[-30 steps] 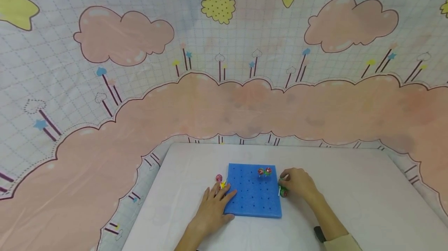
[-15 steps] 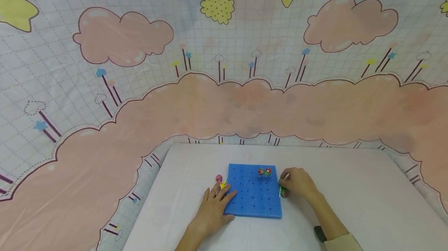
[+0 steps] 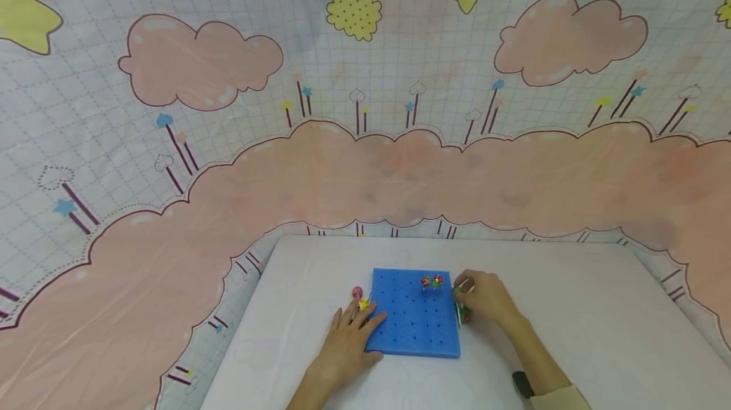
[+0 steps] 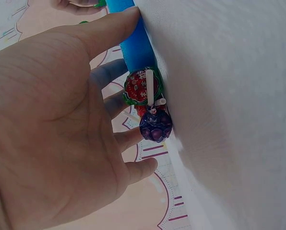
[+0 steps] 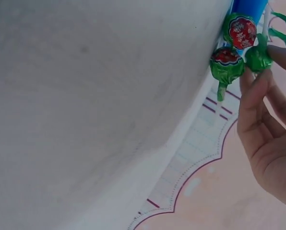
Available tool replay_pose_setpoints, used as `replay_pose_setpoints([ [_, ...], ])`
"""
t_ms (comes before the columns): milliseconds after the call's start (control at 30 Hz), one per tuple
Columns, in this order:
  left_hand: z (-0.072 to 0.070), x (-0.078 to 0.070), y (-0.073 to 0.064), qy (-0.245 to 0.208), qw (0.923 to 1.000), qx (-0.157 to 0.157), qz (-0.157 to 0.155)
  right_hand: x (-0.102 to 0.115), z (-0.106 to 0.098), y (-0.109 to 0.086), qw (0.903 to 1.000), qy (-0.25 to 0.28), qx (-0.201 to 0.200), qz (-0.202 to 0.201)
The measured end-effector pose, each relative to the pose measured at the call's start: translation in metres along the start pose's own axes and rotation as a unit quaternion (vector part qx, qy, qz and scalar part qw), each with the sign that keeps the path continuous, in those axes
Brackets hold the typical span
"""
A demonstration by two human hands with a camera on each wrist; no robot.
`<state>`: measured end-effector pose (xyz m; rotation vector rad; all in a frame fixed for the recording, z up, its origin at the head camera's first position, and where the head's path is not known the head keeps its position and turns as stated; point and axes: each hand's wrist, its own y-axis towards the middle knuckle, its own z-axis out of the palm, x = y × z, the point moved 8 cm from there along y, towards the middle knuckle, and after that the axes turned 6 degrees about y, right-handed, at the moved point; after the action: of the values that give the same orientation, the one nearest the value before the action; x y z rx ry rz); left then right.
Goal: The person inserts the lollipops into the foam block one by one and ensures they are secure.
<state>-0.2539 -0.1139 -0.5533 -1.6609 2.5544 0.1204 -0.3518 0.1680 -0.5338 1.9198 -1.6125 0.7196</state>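
Observation:
A blue foam board [image 3: 405, 321] with rows of small holes lies on the table. Two red-and-green lollipops [image 3: 431, 281] stand in its far right part. My left hand [image 3: 345, 340] is spread flat over the board's left edge, its fingertips on the surface and its thumb at the near corner. Beside that hand, the left wrist view shows a purple lollipop [image 4: 155, 128] and a red-and-green lollipop [image 4: 136, 88]. At the board's right edge my right hand [image 3: 487, 296] pinches a green-wrapped lollipop [image 5: 258, 60] between thumb and fingers; two more lollipops [image 5: 227, 64] lie right next to it.
The white table [image 3: 599, 308] extends around the board. A pink lollipop [image 3: 357, 292] and a yellow one [image 3: 364, 303] lie off the board's left edge, just past my left fingers. A cloth printed with clouds and stars [image 3: 365, 175] hangs behind the table.
My right hand has shifted slightly away from me along the board's right edge, with the pinched lollipop. The left hand stays in place on the board.

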Motion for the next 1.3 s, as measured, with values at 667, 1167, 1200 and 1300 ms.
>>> replay_pose_setpoints([
  [667, -0.001, 0.0, -0.002, -0.003, 1.0, 0.009, -0.002, 0.006, -0.011, -0.008, 0.9949, 0.087, -0.046, -0.021],
  [1167, -0.001, -0.001, -0.001, -0.001, 1.0, 0.006, -0.001, 0.017, -0.023, -0.013, 0.9911, 0.1, -0.064, -0.06],
  [1200, -0.001, 0.0, -0.001, -0.001, 1.0, 0.005, -0.001, 0.018, -0.024, -0.014, 0.9908, 0.098, -0.065, -0.067],
  [1300, -0.001, -0.001, 0.0, -0.001, 1.0, 0.005, -0.001, 0.02, -0.026, -0.015, 0.9902, 0.095, -0.07, -0.075],
])
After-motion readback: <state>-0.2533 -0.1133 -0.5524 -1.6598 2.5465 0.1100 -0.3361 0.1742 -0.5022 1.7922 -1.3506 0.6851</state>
